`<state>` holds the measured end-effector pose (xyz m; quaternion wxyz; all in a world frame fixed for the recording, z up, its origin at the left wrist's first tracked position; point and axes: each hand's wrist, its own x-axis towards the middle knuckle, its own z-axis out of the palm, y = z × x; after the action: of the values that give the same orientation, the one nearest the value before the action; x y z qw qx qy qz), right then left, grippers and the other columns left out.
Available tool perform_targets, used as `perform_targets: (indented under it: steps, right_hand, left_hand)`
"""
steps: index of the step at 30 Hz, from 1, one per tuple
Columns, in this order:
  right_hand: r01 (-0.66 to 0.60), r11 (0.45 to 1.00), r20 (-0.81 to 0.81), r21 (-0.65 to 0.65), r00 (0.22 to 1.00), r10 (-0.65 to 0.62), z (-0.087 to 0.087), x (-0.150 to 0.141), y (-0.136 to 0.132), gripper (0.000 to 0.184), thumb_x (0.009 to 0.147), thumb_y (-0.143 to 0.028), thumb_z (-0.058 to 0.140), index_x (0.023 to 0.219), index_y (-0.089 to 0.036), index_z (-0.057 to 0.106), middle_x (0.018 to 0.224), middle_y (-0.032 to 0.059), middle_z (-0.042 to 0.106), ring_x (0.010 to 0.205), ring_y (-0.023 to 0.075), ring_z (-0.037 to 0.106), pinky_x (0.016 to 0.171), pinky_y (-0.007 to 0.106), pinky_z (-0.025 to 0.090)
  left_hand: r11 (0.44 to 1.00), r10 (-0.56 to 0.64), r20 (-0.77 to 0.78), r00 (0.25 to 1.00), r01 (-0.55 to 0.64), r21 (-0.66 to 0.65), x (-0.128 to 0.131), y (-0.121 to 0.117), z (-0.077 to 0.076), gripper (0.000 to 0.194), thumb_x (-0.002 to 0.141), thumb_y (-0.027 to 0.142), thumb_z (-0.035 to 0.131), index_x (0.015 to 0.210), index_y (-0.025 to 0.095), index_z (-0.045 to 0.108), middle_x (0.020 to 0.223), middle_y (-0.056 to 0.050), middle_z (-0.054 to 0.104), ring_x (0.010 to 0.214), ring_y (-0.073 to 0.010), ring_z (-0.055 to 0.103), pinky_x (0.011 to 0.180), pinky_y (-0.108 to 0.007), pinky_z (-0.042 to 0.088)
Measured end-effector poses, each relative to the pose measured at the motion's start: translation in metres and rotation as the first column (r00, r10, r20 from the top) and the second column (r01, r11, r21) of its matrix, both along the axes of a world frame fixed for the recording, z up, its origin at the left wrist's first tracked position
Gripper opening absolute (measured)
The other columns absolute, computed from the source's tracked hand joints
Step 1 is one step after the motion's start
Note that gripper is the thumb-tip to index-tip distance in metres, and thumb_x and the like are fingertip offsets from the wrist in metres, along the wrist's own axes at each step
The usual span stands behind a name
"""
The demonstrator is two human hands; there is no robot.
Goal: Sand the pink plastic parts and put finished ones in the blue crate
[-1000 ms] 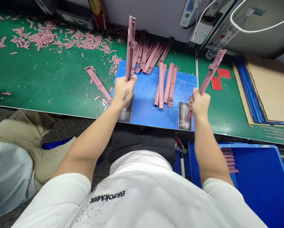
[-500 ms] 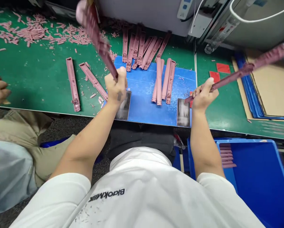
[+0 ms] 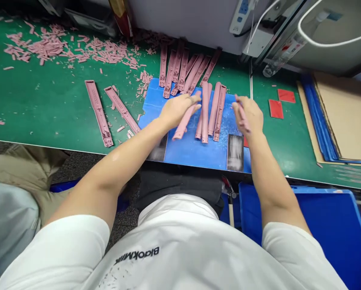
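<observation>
My left hand [image 3: 177, 110] is closed on a long pink plastic shell [image 3: 185, 123], which slants over the blue mat [image 3: 195, 155], left of several similar pink shells [image 3: 205, 112] lying side by side. To the right of that group, my right hand [image 3: 253, 114] is closed around another pink plastic shell [image 3: 243, 118], seen nearly end-on and slightly blurred. Behind them lies a fanned row of pink shells [image 3: 177, 68] with their hollow sides up. Two more shells, a straight one [image 3: 98, 112] and a slanted one [image 3: 122, 108], rest on the green tabletop [image 3: 59, 108].
Pink scraps [image 3: 53, 46] are strewn at the back left. Red squares [image 3: 276, 108] and stacked cardboard sheets [image 3: 345, 117] lie on the right. A blue bin [image 3: 325, 225] stands below the table's right edge; a hammer [image 3: 230, 205] hangs nearby. A seated person's leg [image 3: 26, 169] is at left.
Both hands have come down with their pink shells, from upright swings to low over the mat; the left also moved right. The other person's hand at the left edge has left view.
</observation>
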<state>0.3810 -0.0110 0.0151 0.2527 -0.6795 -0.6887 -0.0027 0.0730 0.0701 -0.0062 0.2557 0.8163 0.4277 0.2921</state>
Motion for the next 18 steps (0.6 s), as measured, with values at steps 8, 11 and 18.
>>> perform_targets:
  steps: [8, 11, 18]
  right_hand:
    - [-0.102, 0.964, 0.166, -0.247, 0.975, 0.146, -0.002, -0.005, 0.025, 0.032, 0.110, -0.017, 0.059, 0.134, -0.017, 0.078, 0.109, 0.0201, 0.081, 0.121, 0.0373, 0.076, 0.119, 0.067, 0.047]
    - [-0.166, 0.975, 0.079, -0.146, 0.981, 0.179, 0.015, -0.035, 0.028, 0.039, 0.116, -0.038, 0.046, 0.133, -0.023, 0.078, 0.111, 0.0182, 0.080, 0.123, 0.0398, 0.077, 0.118, 0.073, 0.048]
    - [-0.466, 0.816, 0.000, -0.342, 0.868, 0.496, 0.016, -0.272, 0.074, 0.056, 0.118, -0.058, 0.045, 0.111, -0.014, 0.079, 0.122, 0.0260, 0.081, 0.125, 0.0437, 0.075, 0.116, 0.065, 0.056]
  left_hand:
    - [0.981, -0.128, -0.462, 0.877, 0.181, 0.073, 0.036, 0.018, 0.001, 0.072, 0.107, 0.004, 0.042, 0.177, 0.019, 0.055, 0.141, -0.021, 0.076, 0.138, -0.0369, 0.070, 0.118, -0.050, 0.053]
    - [0.990, -0.060, -0.364, 0.930, 0.102, 0.096, -0.011, -0.004, 0.009, 0.068, 0.107, 0.006, 0.044, 0.172, 0.020, 0.060, 0.139, -0.017, 0.078, 0.132, -0.0330, 0.074, 0.113, -0.045, 0.057]
    - [0.663, 0.745, -0.133, 0.654, -0.747, 0.043, -0.208, -0.036, -0.005, 0.043, 0.112, 0.036, 0.056, 0.148, 0.020, 0.073, 0.151, -0.021, 0.073, 0.147, -0.0423, 0.065, 0.127, -0.059, 0.048]
